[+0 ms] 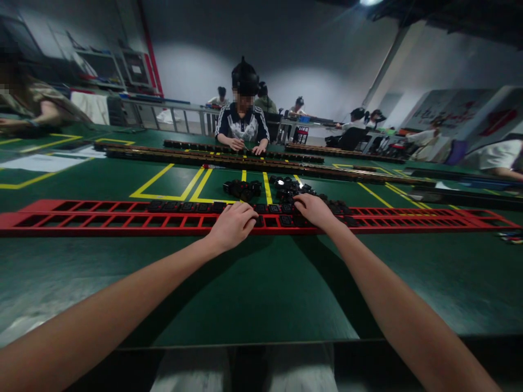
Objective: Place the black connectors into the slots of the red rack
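Observation:
A long red frame (134,231) with two rows of rectangular slots lies across the green table. Black square parts (188,207) fill several of its middle slots. My left hand (233,224) rests over the frame's middle, fingers curled down beside the black parts; whatever they grip is hidden. Farther right, my right hand (315,211) has its fingers bent together over the black parts at the frame's back edge. What is between those fingers is too dark and small to make out. Just behind the frame lie two loose heaps of black parts, a left heap (242,189) and a right heap (292,187).
Yellow tape lines (163,197) mark the green table (261,294). Long dark strips (196,158) lie across its far half. A co-worker (243,120) sits opposite, hands at those strips. White paper (36,162) lies at the left. Small coloured items (511,237) lie by the frame's right end.

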A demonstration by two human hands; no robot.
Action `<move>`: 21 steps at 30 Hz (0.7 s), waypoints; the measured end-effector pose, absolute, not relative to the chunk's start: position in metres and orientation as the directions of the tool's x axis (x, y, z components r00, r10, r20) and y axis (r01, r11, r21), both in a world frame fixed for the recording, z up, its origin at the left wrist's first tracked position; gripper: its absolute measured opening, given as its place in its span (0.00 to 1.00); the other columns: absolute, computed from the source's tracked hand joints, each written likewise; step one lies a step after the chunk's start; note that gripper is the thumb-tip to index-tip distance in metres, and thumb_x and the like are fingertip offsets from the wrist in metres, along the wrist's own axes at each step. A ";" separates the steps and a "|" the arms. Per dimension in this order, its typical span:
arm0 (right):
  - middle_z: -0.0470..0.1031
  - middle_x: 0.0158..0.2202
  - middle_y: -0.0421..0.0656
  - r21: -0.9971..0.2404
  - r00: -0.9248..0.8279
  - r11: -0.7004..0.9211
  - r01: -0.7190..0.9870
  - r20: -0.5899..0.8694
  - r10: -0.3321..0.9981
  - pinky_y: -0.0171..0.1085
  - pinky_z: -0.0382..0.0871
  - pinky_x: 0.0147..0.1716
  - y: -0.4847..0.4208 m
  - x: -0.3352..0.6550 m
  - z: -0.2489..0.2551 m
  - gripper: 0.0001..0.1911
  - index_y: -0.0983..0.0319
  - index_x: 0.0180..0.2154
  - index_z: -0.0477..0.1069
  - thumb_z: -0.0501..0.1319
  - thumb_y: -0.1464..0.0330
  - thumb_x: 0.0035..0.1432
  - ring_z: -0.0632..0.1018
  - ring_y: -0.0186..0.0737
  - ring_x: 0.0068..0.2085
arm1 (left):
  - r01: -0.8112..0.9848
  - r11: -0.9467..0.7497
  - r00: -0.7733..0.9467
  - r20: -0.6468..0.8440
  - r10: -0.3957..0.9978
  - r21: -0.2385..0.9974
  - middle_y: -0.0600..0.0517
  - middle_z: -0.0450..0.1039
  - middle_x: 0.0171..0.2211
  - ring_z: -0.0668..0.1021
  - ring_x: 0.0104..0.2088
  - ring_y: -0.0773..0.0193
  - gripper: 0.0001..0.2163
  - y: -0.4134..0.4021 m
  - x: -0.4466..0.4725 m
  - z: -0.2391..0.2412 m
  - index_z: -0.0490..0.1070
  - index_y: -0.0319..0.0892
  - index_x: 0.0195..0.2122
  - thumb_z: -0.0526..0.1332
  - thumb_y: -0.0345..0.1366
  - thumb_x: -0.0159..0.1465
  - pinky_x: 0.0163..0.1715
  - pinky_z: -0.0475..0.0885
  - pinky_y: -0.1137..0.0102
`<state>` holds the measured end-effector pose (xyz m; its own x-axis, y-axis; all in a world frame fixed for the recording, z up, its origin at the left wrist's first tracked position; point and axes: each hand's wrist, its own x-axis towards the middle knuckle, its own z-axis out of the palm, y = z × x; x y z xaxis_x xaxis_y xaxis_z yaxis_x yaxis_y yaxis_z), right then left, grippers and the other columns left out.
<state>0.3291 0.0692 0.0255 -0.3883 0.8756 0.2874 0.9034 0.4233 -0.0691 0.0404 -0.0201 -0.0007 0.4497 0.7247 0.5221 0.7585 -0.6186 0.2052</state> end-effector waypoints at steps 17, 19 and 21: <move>0.77 0.53 0.50 -0.076 -0.387 0.423 0.903 0.284 0.877 0.42 0.66 0.58 0.068 0.328 0.027 0.18 0.65 0.53 0.75 0.54 0.67 0.68 0.77 0.47 0.54 | 0.784 -0.595 0.452 0.496 0.741 0.176 0.47 0.74 0.48 0.72 0.50 0.52 0.09 -0.024 0.041 0.004 0.74 0.42 0.48 0.58 0.37 0.70 0.51 0.68 0.54; 0.77 0.54 0.50 -0.074 -0.387 0.422 0.904 0.281 0.878 0.42 0.65 0.58 0.069 0.328 0.027 0.18 0.64 0.54 0.74 0.54 0.67 0.68 0.77 0.47 0.54 | 0.781 -0.604 0.466 0.495 0.733 0.157 0.47 0.74 0.49 0.72 0.51 0.51 0.11 -0.026 0.041 0.004 0.73 0.42 0.49 0.60 0.39 0.69 0.51 0.67 0.53; 0.77 0.54 0.50 -0.069 -0.390 0.423 0.904 0.276 0.879 0.42 0.66 0.58 0.069 0.328 0.027 0.18 0.64 0.54 0.74 0.53 0.67 0.68 0.77 0.47 0.55 | 0.779 -0.607 0.475 0.487 0.733 0.154 0.47 0.75 0.49 0.71 0.52 0.51 0.12 -0.027 0.042 0.005 0.72 0.43 0.50 0.62 0.40 0.68 0.52 0.67 0.54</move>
<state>0.3284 0.0690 0.0266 -0.3898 0.8786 0.2758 0.9036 0.4227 -0.0695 0.0416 -0.0273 0.0053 0.4746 0.7329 0.4874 0.7795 -0.6072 0.1540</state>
